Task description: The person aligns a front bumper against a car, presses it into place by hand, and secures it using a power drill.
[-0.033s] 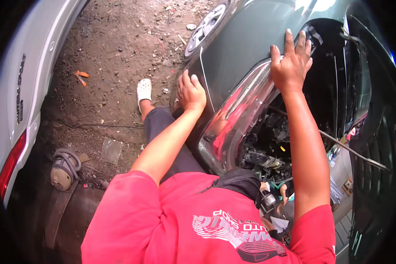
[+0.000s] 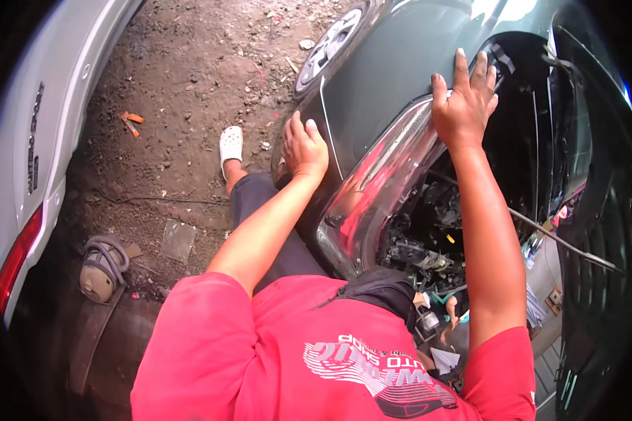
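Work item: dark grey-green painted metal car body panel (image 2: 393,77), with the long red-and-clear tail-lamp lens (image 2: 379,182) set along its lower edge.
Location of work item: directly ahead of the person, right of centre in the head view, above the open compartment (image 2: 435,238) with exposed black parts and wiring.
Long axis: the lamp lens runs diagonally, from lower left near the person's knee to upper right under the right hand.
Left hand (image 2: 304,147): placed on the panel's left corner edge, near the lower-left end of the lens. Grip state: fingers curled over the edge, pressing or lightly gripping it; nothing separate is held.
Right hand (image 2: 463,105): laid flat on the panel at the upper-right end of the lens, beside the opening. Grip state: released, fingers spread, palm down on the surface.
Governing relation: the two hands stand at opposite ends of the lens axis, with the panel between them; the left hand is nearer the body, the right arm is reached out further.
Surroundings: bare dirt floor (image 2: 189,77); silver-white car (image 2: 42,140) at far left; white clog-type shoe (image 2: 230,144) on the person's foot; thin metal rod (image 2: 562,242) crossing the opening.
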A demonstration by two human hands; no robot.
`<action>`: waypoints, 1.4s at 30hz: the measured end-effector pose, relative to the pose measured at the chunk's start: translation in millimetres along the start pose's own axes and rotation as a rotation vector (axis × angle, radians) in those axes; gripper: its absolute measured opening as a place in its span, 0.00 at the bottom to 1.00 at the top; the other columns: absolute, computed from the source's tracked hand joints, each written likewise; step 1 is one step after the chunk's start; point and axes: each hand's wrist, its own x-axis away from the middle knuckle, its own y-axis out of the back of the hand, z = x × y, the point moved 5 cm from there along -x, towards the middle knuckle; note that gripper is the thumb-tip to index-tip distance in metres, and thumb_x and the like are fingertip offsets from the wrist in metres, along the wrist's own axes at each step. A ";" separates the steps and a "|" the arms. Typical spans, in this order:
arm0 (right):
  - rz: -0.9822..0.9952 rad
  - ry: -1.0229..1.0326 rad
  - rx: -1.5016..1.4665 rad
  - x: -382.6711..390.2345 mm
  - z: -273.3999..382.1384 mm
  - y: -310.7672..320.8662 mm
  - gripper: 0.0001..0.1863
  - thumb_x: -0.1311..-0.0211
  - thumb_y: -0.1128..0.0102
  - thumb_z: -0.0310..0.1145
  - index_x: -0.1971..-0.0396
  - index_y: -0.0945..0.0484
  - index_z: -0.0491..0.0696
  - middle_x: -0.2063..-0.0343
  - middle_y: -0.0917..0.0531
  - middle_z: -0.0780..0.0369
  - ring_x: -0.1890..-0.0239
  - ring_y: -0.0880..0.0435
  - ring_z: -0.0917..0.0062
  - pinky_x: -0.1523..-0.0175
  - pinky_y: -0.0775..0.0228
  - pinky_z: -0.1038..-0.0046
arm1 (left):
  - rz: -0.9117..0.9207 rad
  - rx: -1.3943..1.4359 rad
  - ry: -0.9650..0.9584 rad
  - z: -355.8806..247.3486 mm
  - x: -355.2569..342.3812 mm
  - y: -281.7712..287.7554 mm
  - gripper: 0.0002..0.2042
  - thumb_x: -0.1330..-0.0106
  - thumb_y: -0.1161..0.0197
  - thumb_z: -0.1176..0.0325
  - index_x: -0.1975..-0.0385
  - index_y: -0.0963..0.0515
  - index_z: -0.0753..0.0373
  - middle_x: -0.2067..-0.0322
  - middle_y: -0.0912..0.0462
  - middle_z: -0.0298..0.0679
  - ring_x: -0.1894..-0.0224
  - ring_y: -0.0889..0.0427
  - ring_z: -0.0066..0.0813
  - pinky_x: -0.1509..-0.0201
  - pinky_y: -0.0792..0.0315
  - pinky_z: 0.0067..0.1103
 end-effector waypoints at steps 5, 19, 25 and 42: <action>-0.032 -0.006 0.051 -0.2 -10.7 1.0 0.36 0.30 0.44 0.53 0.25 0.36 0.56 0.22 0.46 0.51 0.19 0.54 0.48 0.24 0.59 0.34 | 0.001 0.162 0.034 -28.3 -27.8 12.6 0.20 0.21 0.50 0.62 0.36 0.30 0.68 0.40 0.24 0.58 0.39 0.24 0.57 0.33 0.32 0.42; -0.015 -0.019 0.043 -5.0 -7.8 2.9 0.38 0.32 0.42 0.52 0.25 0.36 0.56 0.21 0.47 0.52 0.19 0.54 0.49 0.24 0.58 0.35 | -0.143 0.229 0.077 12.0 -93.6 4.0 0.18 0.22 0.49 0.61 0.42 0.28 0.68 0.49 0.18 0.57 0.45 0.20 0.56 0.38 0.28 0.43; -0.011 0.003 -0.005 -8.4 9.0 7.0 0.39 0.35 0.37 0.49 0.25 0.35 0.56 0.21 0.47 0.52 0.20 0.53 0.47 0.25 0.57 0.34 | -0.115 -0.041 0.304 -2.1 -105.4 -47.1 0.17 0.23 0.48 0.59 0.44 0.26 0.64 0.48 0.20 0.55 0.44 0.20 0.56 0.39 0.28 0.45; -0.015 -0.031 -0.121 -14.3 -12.5 6.0 0.40 0.44 0.33 0.49 0.29 0.29 0.59 0.23 0.42 0.53 0.22 0.49 0.47 0.26 0.55 0.38 | 0.290 0.069 0.041 -8.5 -147.1 -69.0 0.19 0.28 0.40 0.65 0.41 0.27 0.67 0.50 0.18 0.55 0.47 0.17 0.50 0.41 0.26 0.39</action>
